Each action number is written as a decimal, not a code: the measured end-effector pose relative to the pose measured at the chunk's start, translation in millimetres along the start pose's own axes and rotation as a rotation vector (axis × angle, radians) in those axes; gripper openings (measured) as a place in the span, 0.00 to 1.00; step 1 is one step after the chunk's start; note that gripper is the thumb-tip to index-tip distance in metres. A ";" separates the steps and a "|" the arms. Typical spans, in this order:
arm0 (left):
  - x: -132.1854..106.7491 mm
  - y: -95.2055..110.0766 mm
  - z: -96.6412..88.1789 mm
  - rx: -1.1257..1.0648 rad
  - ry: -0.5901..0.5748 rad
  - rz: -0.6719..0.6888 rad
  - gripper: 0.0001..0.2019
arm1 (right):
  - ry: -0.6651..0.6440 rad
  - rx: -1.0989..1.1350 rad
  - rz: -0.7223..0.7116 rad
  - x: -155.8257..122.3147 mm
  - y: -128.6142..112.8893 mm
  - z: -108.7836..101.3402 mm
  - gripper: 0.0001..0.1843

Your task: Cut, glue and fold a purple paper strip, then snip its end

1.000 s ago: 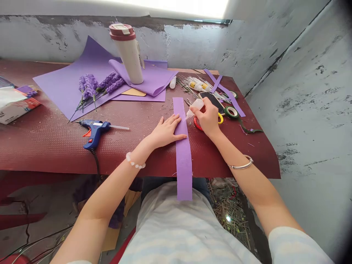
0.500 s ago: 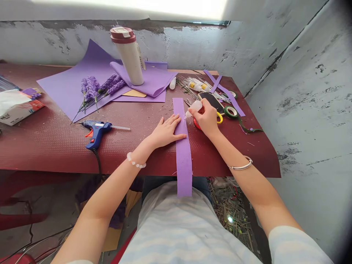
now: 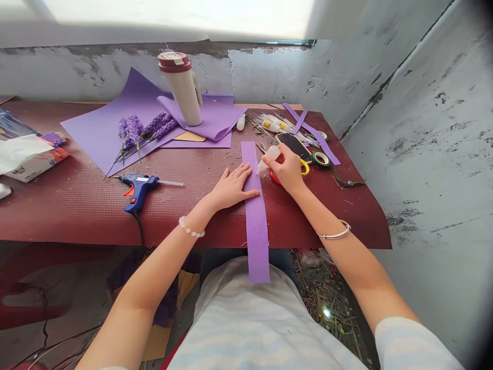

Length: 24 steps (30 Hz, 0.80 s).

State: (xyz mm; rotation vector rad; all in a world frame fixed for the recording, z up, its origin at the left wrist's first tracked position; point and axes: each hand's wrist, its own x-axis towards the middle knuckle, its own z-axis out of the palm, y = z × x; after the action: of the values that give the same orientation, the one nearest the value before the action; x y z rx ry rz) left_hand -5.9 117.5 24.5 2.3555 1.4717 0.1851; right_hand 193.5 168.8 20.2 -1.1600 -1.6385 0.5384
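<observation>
- At far left on the maroon dimpled desk (image 3: 57, 210), loose white tissue (image 3: 21, 154) lies over a printed cardboard box (image 3: 36, 169).
- Sprigs of artificial purple lavender (image 3: 144, 133) rest on a wide lilac card sheet (image 3: 96, 136). Nearer the desk's front edge, a blue hot glue gun (image 3: 138, 190) with a red trigger lies on its side.
- A cream tumbler with a maroon lid (image 3: 182, 90) stands upright on a folded lilac card sheet (image 3: 211, 121).
- The left hand (image 3: 233, 187), a white beaded bracelet (image 3: 191, 230) at its wrist, lies spread flat, its fingers pressing on the left edge of a long lilac paper strip (image 3: 256, 231).
- The strip runs straight toward the person, its near end reaching past the desk's front edge above the lap.
- The right hand (image 3: 287, 172), wearing a thin silver bangle (image 3: 334, 232), pinches a small translucent squeeze bottle (image 3: 270, 155) tilted downward. Its nozzle sits at the strip's right edge; whether it touches cannot be told.
- Just beyond lie red-and-yellow-handled scissors (image 3: 304, 167), a black phone (image 3: 293, 145), a roll of green floral tape (image 3: 320, 159), a bundle of thin wire stems (image 3: 269, 123) and crossed lilac strips (image 3: 311, 132).
- Gluing the strip appears to be the step in hand; the next move calls for an even line of glue while the left hand keeps the paper flat.
</observation>
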 end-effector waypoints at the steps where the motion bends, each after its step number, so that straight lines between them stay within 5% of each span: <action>1: 0.0 0.0 0.0 0.000 0.000 0.000 0.40 | -0.020 0.003 0.003 -0.4 -0.2 -0.6 0.20; 8: -0.8 0.8 -1.0 0.001 -0.009 -0.004 0.41 | 0.053 -0.032 -0.004 -2.3 -5.8 -4.1 0.19; 15: -2.2 3.3 -3.0 0.005 -0.016 -0.012 0.43 | -0.106 0.002 0.076 -12.6 -12.7 -7.6 0.22; 24: -1.9 -1.4 -3.7 -0.007 -0.045 0.014 0.49 | -0.086 -0.011 0.084 -14.4 -12.6 -8.4 0.22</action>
State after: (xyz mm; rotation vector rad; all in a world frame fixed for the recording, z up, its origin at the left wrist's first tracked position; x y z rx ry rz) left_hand -8.9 117.2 27.6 2.3492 1.4317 0.1404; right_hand 196.0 149.0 26.7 -1.2335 -1.6729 0.6414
